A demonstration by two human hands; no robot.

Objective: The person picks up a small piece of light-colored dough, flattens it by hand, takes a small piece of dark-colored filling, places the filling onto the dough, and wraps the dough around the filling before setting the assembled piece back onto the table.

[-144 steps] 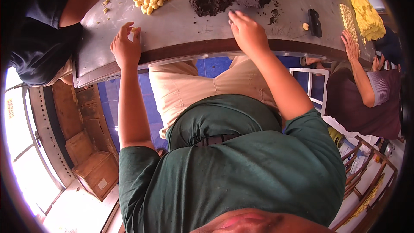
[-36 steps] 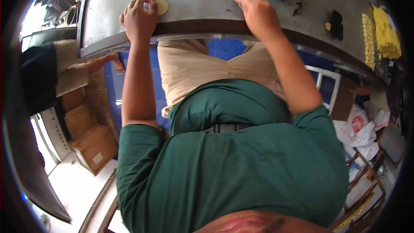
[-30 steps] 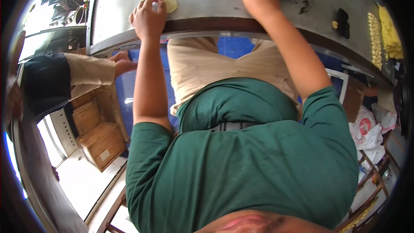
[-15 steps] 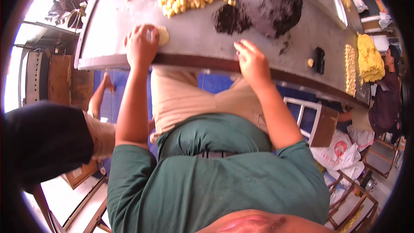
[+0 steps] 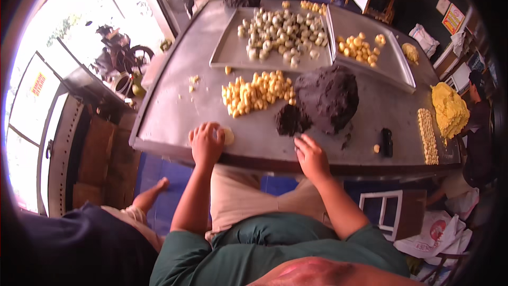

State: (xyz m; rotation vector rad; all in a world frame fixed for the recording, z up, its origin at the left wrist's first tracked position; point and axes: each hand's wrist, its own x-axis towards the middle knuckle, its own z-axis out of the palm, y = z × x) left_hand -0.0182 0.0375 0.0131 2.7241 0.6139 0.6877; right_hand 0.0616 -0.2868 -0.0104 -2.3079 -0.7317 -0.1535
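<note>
A flat, pale round of dough [image 5: 228, 136] lies on the metal table by the near edge. Beside it my left hand [image 5: 206, 144] rests on the tabletop, open, its thumb side close to the round. Farther right, my right hand [image 5: 310, 154] is over the near edge, with fingers loosely bent and nothing visible in them. Just beyond its fingertips sits a small crumbly heap of dark paste [image 5: 288, 121], against a large dark mound [image 5: 329, 98]. Behind is a pile of small yellow dough balls [image 5: 256, 92].
A metal tray [image 5: 222, 53] at the back holds dark-tinged balls; another tray [image 5: 397, 69] holds yellow ones. To the right are a black object [image 5: 387, 143], a row of dough pieces [image 5: 426, 136] and a yellow dough mass [image 5: 448, 108]. People are at left, right and far side.
The view has tilted up, bringing the trays and the far side of the table into sight. My hands stay near the same spots; the right fingers look more bent.
</note>
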